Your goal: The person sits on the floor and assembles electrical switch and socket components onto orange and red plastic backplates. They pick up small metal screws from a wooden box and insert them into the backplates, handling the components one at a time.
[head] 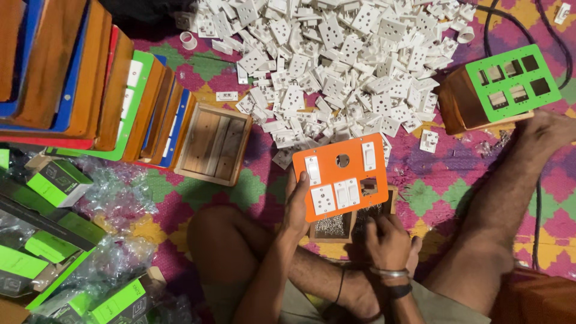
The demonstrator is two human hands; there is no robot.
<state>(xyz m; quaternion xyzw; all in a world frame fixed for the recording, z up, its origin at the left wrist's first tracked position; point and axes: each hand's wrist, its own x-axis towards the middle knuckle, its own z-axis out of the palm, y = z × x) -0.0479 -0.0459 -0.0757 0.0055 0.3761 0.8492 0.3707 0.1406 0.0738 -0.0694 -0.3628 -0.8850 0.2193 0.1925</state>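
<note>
A person sits cross-legged on the floor, bare knees spread wide, both forearms reaching forward from the near edge of the scene. The left hand (296,207) is raised, palm turned right, fingers extended upward and thumb pressed along the left edge of the orange rectangular switch plate (342,177) it grips. The right hand (388,240) sits lower and nearer, knuckles up, fingers curled downward under the plate's near right corner, fingertips hidden. A metal bangle and a dark band circle the right wrist; a thin dark cord rings the left forearm. The right leg stretches far right, its bare foot resting toward the far edge.
</note>
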